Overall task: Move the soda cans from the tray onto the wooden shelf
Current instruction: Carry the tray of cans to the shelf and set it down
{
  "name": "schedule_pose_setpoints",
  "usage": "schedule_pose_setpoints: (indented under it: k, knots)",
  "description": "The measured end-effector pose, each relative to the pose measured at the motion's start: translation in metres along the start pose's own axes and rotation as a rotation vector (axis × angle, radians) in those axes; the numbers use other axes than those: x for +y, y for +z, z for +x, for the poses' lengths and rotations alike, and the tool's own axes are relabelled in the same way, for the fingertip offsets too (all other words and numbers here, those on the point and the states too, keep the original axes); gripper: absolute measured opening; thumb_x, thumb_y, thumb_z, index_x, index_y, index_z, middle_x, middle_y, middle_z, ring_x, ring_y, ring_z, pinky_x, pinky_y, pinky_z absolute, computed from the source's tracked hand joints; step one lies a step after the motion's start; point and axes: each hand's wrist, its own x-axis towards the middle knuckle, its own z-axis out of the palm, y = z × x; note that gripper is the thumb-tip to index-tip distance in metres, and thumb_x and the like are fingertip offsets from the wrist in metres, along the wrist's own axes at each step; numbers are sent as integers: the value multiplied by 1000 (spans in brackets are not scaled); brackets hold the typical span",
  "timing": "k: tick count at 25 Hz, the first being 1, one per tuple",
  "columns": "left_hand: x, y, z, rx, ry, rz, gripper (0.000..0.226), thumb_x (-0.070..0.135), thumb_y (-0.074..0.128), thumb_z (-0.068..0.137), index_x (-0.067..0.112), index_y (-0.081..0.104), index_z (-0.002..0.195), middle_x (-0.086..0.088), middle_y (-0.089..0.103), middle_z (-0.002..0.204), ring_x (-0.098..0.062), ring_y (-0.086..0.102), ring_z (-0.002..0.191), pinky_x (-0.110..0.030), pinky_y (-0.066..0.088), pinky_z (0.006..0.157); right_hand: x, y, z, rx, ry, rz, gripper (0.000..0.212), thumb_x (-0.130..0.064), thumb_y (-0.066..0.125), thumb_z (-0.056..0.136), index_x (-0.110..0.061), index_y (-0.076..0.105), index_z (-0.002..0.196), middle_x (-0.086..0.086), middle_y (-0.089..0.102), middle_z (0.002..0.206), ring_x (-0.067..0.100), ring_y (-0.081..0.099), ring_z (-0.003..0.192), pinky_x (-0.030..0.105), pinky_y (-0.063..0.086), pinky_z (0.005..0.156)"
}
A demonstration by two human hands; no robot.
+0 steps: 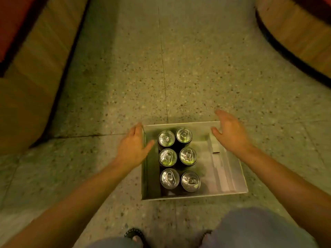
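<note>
Head view looks straight down for me onto a speckled terrazzo floor (188,72), which fills most of what I see. Wooden furniture edges curve in at the upper left (35,68) and the upper right (295,33); I cannot tell from here whether either one is the shelf. On the floor, just ahead of my knees (254,228), sits the white tray (238,185), a shallow open box with low walls. My bare forearms reach down toward it from both sides.

Six soda cans (179,158) stand upright inside the tray, packed in two columns of three toward its left half, silver tops and pull tabs facing up, each touching or nearly touching its neighbours. The right half of the tray floor is bare apart from a folded cardboard flap.

My left hand (132,149) hangs over the tray's left wall, fingers spread and loose, grip released, thumb pointing in toward the far-left can (166,138) but apart from it. My right hand (231,133) hovers above the tray's far right corner, palm turned inward, fingers extended, grip likewise released and holding nothing. Neither hand touches a can, as far as I can tell.

At the bottom edge I make out the toe of a dark sandal (134,235)
</note>
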Motion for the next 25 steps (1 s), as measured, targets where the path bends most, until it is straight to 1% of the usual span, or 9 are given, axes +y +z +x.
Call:
schedule_pose_setpoints:
  k: [3,5,8,11,14,16,18,21,25]
  knots:
    - [-18,37,-22,-70,-126,-155,72,35,52,89,13,14,146,-15,33,148,-33,42,129,-43,37,104,33,18,-36,122,170,45,52,-11,56,84,-4,38,132,23,53,127,41,54,109,46,46,89]
    - [-25,55,-36,-107,-183,-393,67,24,56,87,19,21,144,-14,44,142,-31,49,122,-43,42,100,45,35,-59,52,268,201,54,-8,55,85,-8,34,135,21,56,124,40,57,105,44,47,85]
    - [-22,64,-41,-80,-216,-635,77,9,62,83,24,19,145,-2,46,133,-23,47,119,-44,41,99,53,43,-64,-14,303,479,62,-9,54,88,-12,24,142,12,43,140,28,45,124,33,35,99]
    - [-20,70,-44,-25,-186,-693,77,3,55,86,29,16,146,1,47,131,-19,47,117,-44,43,98,56,42,-71,-61,308,629,67,-13,53,86,-16,20,144,-2,31,145,15,32,131,29,27,103]
    - [-21,73,-40,6,-175,-691,71,-3,48,87,29,22,144,12,51,114,-8,56,98,-21,51,77,55,40,-73,-51,413,807,70,14,42,82,-22,28,141,-1,37,144,21,39,129,32,34,100]
    - [-21,71,-38,7,-184,-704,69,-8,45,87,26,25,144,13,49,112,4,53,89,-12,47,70,55,41,-73,-32,470,857,76,18,37,79,-30,32,137,1,41,143,22,44,123,31,41,91]
    - [-20,64,-35,6,-193,-692,70,-12,42,86,23,25,144,8,47,116,3,51,89,-13,46,73,55,40,-73,-11,496,892,77,18,36,78,-34,33,135,1,43,141,21,46,120,30,44,86]
    - [-8,32,-28,24,-161,-706,71,-17,40,84,19,28,143,5,46,124,-7,46,106,-7,41,77,43,21,-64,9,496,906,77,17,36,77,-31,34,138,-1,42,143,22,44,125,37,41,97]
    - [27,-71,-28,94,-104,-674,71,-18,41,82,19,31,142,9,43,122,-7,41,112,-23,37,91,-11,-74,-36,35,422,922,77,18,34,78,-31,33,138,-3,45,138,19,46,123,37,42,99]
